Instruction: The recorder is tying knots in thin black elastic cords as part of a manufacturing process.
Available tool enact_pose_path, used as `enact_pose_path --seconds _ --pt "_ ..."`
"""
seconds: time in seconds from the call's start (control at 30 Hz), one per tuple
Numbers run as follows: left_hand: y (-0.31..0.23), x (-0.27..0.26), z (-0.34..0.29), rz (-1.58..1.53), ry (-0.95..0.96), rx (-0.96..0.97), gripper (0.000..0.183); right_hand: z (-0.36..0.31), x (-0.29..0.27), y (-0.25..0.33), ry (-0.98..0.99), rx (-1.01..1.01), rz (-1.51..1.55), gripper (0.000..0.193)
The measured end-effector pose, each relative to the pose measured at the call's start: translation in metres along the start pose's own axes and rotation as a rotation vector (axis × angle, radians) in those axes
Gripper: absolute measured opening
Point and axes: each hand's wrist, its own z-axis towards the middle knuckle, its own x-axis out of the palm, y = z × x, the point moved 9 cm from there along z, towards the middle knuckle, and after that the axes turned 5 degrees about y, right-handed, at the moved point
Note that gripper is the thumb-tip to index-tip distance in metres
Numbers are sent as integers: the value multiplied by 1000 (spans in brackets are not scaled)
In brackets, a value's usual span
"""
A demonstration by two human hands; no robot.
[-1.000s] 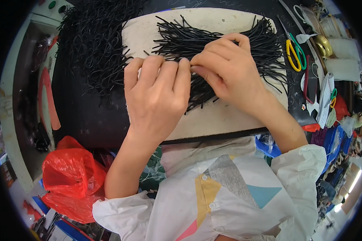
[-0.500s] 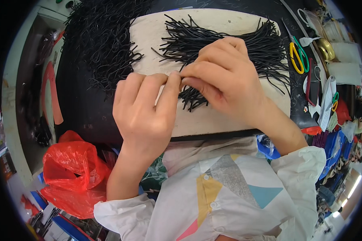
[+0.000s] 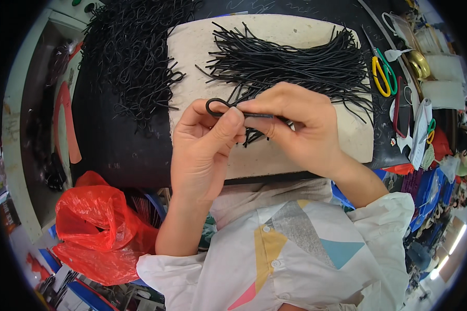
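Observation:
A thin black cord [image 3: 209, 107] is bent into a small loop between my two hands, above the near part of a pale board [image 3: 301, 158]. My left hand [image 3: 205, 135] pinches it with thumb and fingers where the strands cross; the loop stands out over that hand's fingers. My right hand [image 3: 301, 124] grips the cord just to the right of the crossing, with a short length along its thumb. Behind the hands, a bundle of straight black cords [image 3: 290, 62] lies across the board. At the far left is a big pile of looped black cords [image 3: 135, 62].
Yellow-and-green-handled scissors [image 3: 383, 75] lie right of the board, near a brass-coloured roll [image 3: 419, 65]. A red plastic bag [image 3: 96, 217] stands at the lower left. A curved pink strip [image 3: 65, 124] hangs along the left side. Papers [image 3: 423, 132] lie at the right edge.
My left hand has turned so its thumb side shows, and a loop in the cord is now visible. My right hand has come down slightly, uncovering more of the bundle.

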Motion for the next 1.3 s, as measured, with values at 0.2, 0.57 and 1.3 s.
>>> enact_pose_path --seconds 0.2,0.57,1.3 --pt "-5 7 0 212 68 -29 19 -9 -2 -14 49 276 245 11" --pt "-51 18 -16 839 39 276 12 -4 -9 20 184 -127 -461 10" --pt "0 7 -13 659 51 8 9 -14 -13 -31 21 334 143 23"
